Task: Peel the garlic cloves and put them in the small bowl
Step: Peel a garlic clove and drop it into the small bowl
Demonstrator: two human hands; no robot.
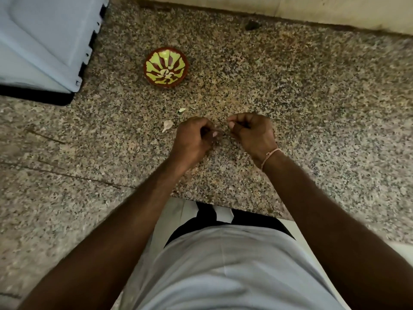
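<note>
- Head view, looking down: left hand [194, 136] and right hand [251, 130] sit close together over the speckled granite counter [312, 97], both with fingers curled inward.
- Whatever sits between the fingertips is too small and blurred to make out; cannot tell whether either hand has hold of a clove or skin.
- One unpeeled garlic clove [167, 125] lies just beside the left hand at its 10 o'clock; papery, pale, teardrop-shaped.
- A pale scrap of skin [182, 110] lies at 12 o'clock from that clove.
- Small bowl [165, 67] stands well apart, at 11 o'clock from the hands; round, glossy, red-brown with a green leaf pattern. Contents unclear.
- Risk: pale skin flakes would be hard to spot on the busy stone.
- Risk: a slick peeled clove could slip on the way to the bowl.
- Pale blue plastic lid [44, 41] at far 10 o'clock.
</note>
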